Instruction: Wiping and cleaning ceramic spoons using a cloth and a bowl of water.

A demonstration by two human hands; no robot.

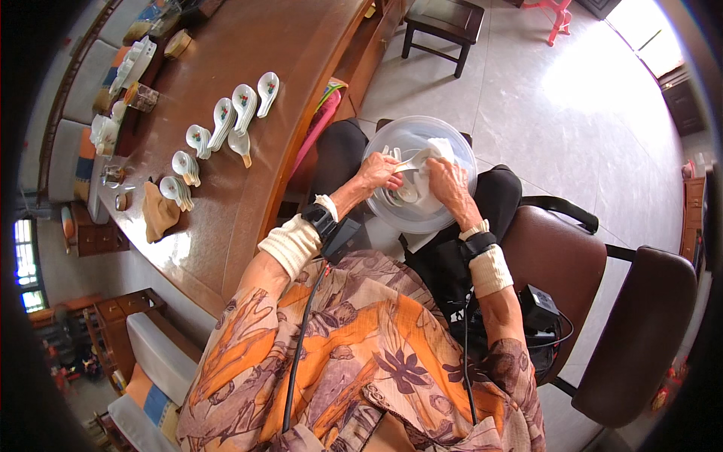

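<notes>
My left hand (382,171) grips the handle of a white ceramic soup spoon (415,161) above a translucent plastic basin (470,195). A white cloth or tissue (441,148) is in my right hand (449,183), pressed at the bowl end of that spoon. More white spoons (404,194) lie inside the basin, partly hidden by my hands. The basin rests between my knees. To the left, several stacks of ceramic spoons with a red and green motif (244,104) form a slanting row on the wooden table (248,198).
A brown cloth (158,212) lies by the nearest stack. White dishes (134,65) and jars stand along the table's far side. A brown padded chair (551,257) is on my right, holding a black device (538,308). A dark wooden stool (443,25) stands ahead.
</notes>
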